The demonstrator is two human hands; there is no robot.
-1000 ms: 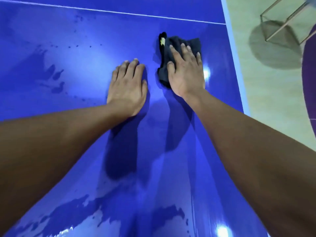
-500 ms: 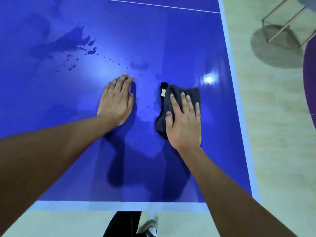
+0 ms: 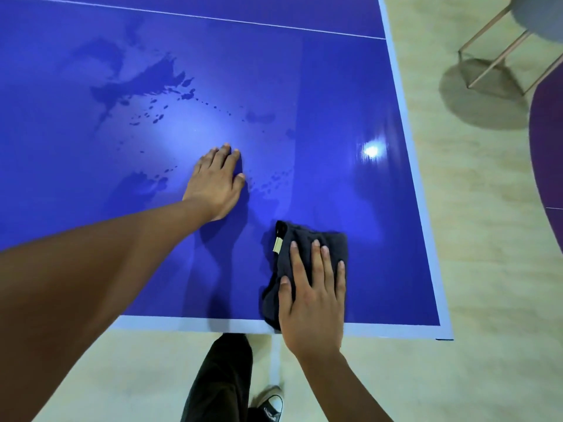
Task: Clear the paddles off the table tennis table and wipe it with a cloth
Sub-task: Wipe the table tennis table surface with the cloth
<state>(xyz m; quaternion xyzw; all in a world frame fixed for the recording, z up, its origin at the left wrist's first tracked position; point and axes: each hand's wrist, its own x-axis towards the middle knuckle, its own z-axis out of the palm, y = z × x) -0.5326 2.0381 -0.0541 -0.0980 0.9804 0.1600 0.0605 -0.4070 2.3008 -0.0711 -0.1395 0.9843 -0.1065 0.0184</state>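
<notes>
Far to the left of the cloth [image 3: 307,239], dark wet patches [image 3: 143,82] and scattered droplets lie on the blue table tennis table [image 3: 335,86]. Closer to the cloth, on its left and a little farther from you, your left hand [image 3: 214,185] lies palm down on the bare tabletop. Its fingers are straight and close together, and it holds nothing. Below and left of the cloth, off the table, your dark trouser leg [image 3: 221,379] and a black-and-white sneaker [image 3: 272,403] are over the pale floor [image 3: 487,269].

The cloth is dark grey and crumpled, with a small pale label [image 3: 277,245] at its left edge. It lies on the table, its near end reaching the white edge line [image 3: 182,323]. Your right hand [image 3: 313,306] presses flat on the cloth's near half, fingers straight and slightly spread, wrist past the table edge.

Right of the cloth and beyond it, a bright light reflection [image 3: 371,151] shines on the tabletop. Farther right of the cloth, off the table, a metal-framed stool [image 3: 499,56] stands over its shadow, beside a purple surface [image 3: 548,147].
</notes>
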